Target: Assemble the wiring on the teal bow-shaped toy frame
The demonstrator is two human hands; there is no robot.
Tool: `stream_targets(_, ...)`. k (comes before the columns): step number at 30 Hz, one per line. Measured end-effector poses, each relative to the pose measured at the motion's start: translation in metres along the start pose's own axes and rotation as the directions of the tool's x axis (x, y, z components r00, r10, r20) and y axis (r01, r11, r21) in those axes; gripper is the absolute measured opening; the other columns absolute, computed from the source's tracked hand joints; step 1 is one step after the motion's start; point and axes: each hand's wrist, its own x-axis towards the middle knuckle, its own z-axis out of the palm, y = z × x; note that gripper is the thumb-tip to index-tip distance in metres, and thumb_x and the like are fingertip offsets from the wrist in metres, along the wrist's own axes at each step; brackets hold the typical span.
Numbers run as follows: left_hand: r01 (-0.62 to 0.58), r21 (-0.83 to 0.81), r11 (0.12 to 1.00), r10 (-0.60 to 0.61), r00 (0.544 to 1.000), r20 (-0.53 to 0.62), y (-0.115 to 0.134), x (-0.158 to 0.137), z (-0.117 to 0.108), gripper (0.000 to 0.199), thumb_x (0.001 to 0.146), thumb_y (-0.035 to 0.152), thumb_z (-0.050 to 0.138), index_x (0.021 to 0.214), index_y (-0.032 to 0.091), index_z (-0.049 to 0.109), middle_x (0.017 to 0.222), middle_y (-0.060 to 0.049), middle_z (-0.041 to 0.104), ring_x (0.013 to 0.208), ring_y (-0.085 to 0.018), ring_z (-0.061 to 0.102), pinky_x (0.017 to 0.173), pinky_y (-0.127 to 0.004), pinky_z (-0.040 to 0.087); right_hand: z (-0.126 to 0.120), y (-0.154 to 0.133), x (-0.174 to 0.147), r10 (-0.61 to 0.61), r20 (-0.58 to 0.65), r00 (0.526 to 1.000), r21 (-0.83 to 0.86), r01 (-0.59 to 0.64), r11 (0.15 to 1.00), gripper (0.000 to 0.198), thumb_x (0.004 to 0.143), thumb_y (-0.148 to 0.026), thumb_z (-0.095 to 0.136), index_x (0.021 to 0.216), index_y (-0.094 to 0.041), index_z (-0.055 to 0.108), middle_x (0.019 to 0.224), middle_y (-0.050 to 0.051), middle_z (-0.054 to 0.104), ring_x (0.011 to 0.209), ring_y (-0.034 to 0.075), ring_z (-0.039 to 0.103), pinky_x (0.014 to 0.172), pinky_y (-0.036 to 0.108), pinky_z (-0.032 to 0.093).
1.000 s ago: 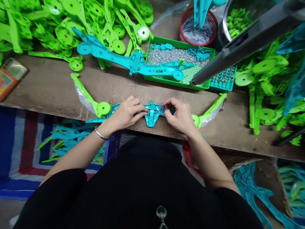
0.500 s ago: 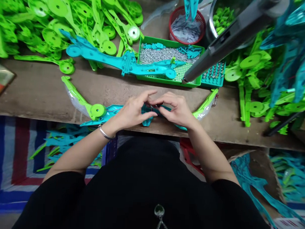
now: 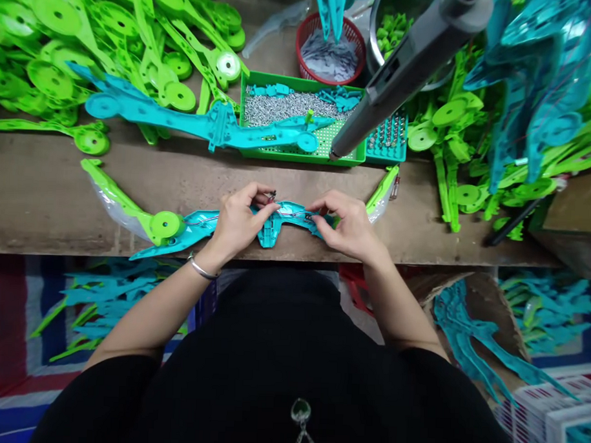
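bow: teal toy bow with green limbs lies flat on the bench, at its near edge, in front of the person.
landmark: green tray of screws; the bow's middle sits just nearer than it.
long axis: runs left to right, parallel to the tray's front wall; the limb tips curve away towards the tray side, the short teal stub at the middle points back at the person.
left hand: left hand lies over the teal part left of centre, thumb and forefinger pinched narrow on a small dark bit above the middle; what it is, too small to tell.
right hand: right hand lies right of centre, fingertips pinched close on the teal body, at a thin red wire.
why so held: judged, the bench carries the bow's weight, so both hands are free for fine fingertip work at the middle.
driver: grey hanging driver hangs tip-down over the tray's right end, apart from both hands.
spare bow: a second teal frame lies across the tray's left end.
stock: green limbs are heaped left of the tray.
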Motion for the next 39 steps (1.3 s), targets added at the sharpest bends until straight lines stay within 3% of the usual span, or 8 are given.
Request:
stream_targets(13, -0.036, 0.014, 0.999, 0.037, 0.999, -0.003, -0.001, -0.001, 0.001, 0.023, 0.082, 0.022, 0.079, 0.103, 0.018, 0.070, 0.083, 0.000, 0.076, 0.078, -0.015, 0.073, 0.076, -0.027, 0.058, 0.029, -0.004, -0.001, 0.012, 0.001, 1.000, -0.116, -0.012, 0.993, 0.015, 0.095, -0.021, 0.058, 0.095, -0.016, 0.072, 0.084, 0.007, 0.065, 0.081, 0.019, 0.060, 0.075, 0.034, 0.049)
stream_targets(22, 0.008, -0.007, 1.000, -0.008, 1.000, 0.007, -0.001, 0.000, 0.001, 0.016, 0.082, 0.024, 0.077, 0.096, 0.019, 0.070, 0.085, -0.001, 0.076, 0.079, -0.015, 0.072, 0.076, -0.028, 0.058, 0.024, -0.003, -0.002, -0.006, 0.063, 0.998, -0.122, 0.013, 0.992, 0.026, 0.088, -0.010, 0.054, 0.104, -0.015, 0.074, 0.090, 0.008, 0.065, 0.083, 0.018, 0.062, 0.074, 0.033, 0.050)
stream_targets(27, -0.003, -0.008, 1.000, 0.003, 1.000, 0.027, -0.002, 0.001, 0.001, 0.014, 0.085, 0.026, 0.074, 0.097, 0.020, 0.069, 0.087, -0.001, 0.076, 0.081, -0.015, 0.072, 0.078, -0.029, 0.058, 0.026, -0.004, 0.002, 0.027, 0.035, 0.999, -0.123, -0.023, 0.992, 0.018, 0.091, -0.015, 0.058, 0.093, -0.016, 0.076, 0.084, 0.006, 0.063, 0.077, 0.016, 0.061, 0.070, 0.030, 0.047)
stream_targets(34, -0.049, -0.059, 0.997, 0.059, 0.981, 0.185, 0.003, -0.002, -0.012, 0.034, 0.082, 0.024, 0.077, 0.113, 0.021, 0.065, 0.093, -0.002, 0.077, 0.085, -0.016, 0.073, 0.082, -0.029, 0.059, 0.031, -0.003, 0.005, 0.055, 0.046, 0.997, -0.213, -0.044, 0.976, 0.017, 0.088, -0.016, 0.057, 0.087, -0.016, 0.075, 0.081, 0.006, 0.059, 0.075, 0.018, 0.056, 0.068, 0.032, 0.045)
stream_targets(39, -0.129, -0.017, 0.991, 0.130, 0.960, 0.249, 0.008, -0.005, -0.013, 0.012, 0.090, 0.023, 0.067, 0.100, 0.022, 0.073, 0.096, -0.003, 0.078, 0.089, -0.018, 0.073, 0.082, -0.031, 0.056, 0.031, -0.006, 0.009, 0.049, 0.082, 0.995, -0.322, -0.020, 0.947, 0.018, 0.087, -0.017, 0.057, 0.081, -0.016, 0.074, 0.081, 0.008, 0.059, 0.076, 0.020, 0.053, 0.069, 0.035, 0.043)
